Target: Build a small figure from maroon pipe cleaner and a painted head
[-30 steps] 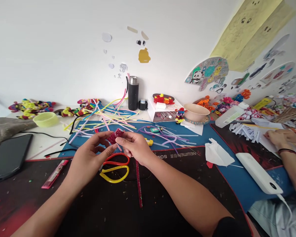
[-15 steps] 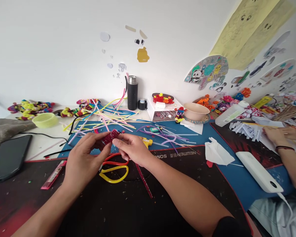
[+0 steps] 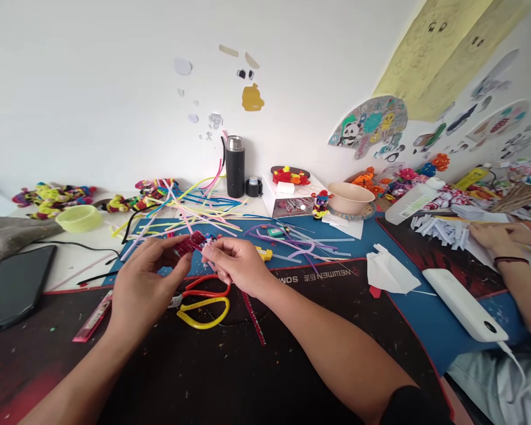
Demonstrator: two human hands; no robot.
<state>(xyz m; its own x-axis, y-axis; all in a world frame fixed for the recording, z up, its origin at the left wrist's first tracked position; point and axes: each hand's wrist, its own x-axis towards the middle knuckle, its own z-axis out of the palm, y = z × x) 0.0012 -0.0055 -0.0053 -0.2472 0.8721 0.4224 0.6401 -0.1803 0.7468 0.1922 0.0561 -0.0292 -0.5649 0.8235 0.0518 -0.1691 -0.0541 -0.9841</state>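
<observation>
Our left hand curls inward, fingers clamped on a glittery red piece; our right hand angles leftward, fingers pinching a red strip that hangs below.

Dark-red piece: rough-looking, with a glittery finish. Flask: matt black body, shiny smooth metal neck. Scissors: smooth, glossy, plastic-looking handles.

Red-and-yellow-handled scissors and a slim pink packet lie on the black mat
</observation>
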